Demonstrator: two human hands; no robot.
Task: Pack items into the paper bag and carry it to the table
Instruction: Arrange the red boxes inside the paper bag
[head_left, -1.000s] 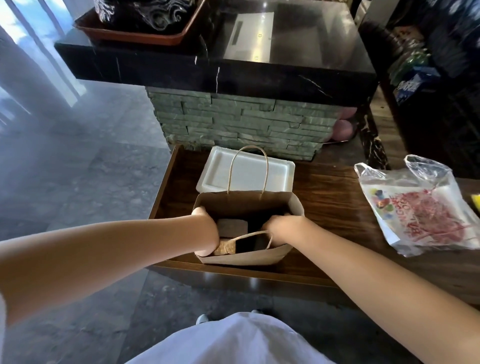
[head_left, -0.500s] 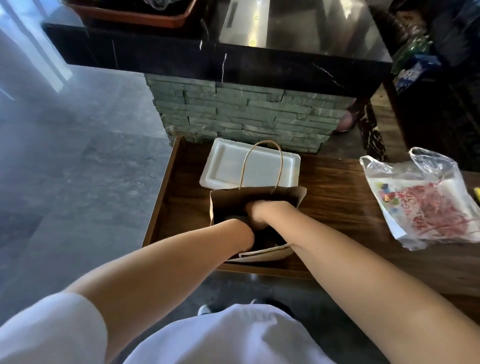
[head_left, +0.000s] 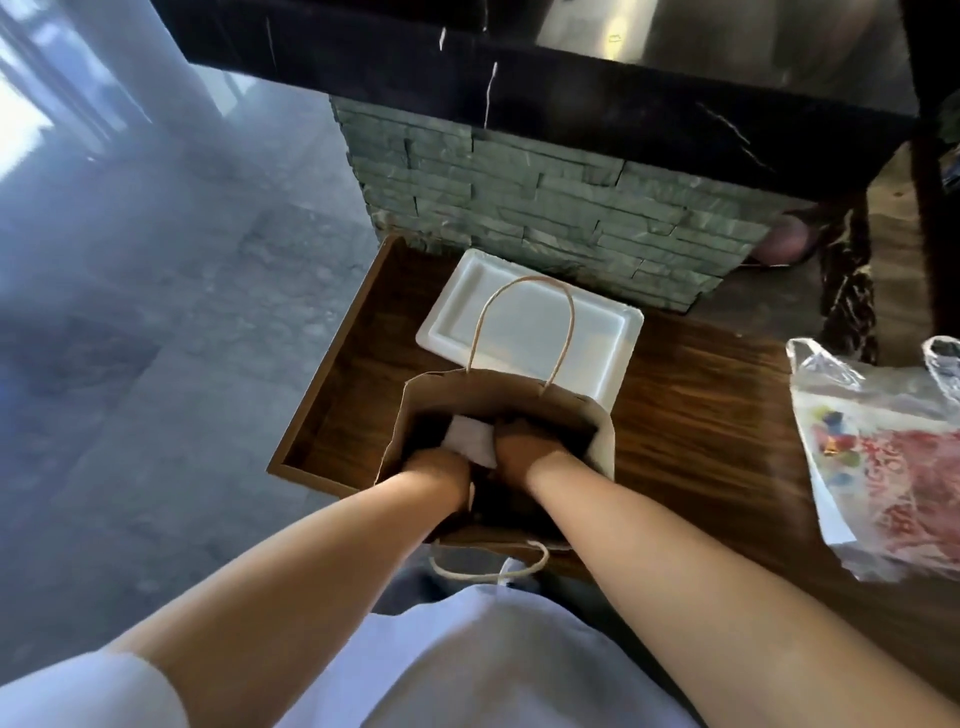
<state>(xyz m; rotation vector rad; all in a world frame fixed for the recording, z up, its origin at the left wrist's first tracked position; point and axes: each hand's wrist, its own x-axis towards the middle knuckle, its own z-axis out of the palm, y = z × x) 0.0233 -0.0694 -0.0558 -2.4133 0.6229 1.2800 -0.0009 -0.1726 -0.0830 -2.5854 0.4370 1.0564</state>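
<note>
A brown paper bag (head_left: 498, 395) with rope handles stands open on the wooden table (head_left: 691, 441) near its front left corner. Both my hands are down inside the bag's mouth. My left hand (head_left: 441, 467) and my right hand (head_left: 519, 447) press against a white wrapped item (head_left: 470, 441) lying between them inside the bag. The fingers are hidden in the bag's dark interior, so the exact grip does not show. One handle sticks up at the back, the other hangs over the front edge.
A white rectangular tray (head_left: 530, 327) lies flat just behind the bag. A clear plastic bag with red print (head_left: 883, 457) sits at the right. A stone-faced counter with a black top (head_left: 545, 171) rises behind the table. Grey floor lies to the left.
Both hands have gone deeper into the bag, from holding its rim to pressing on the white item inside. The view has moved closer and tilted further down.
</note>
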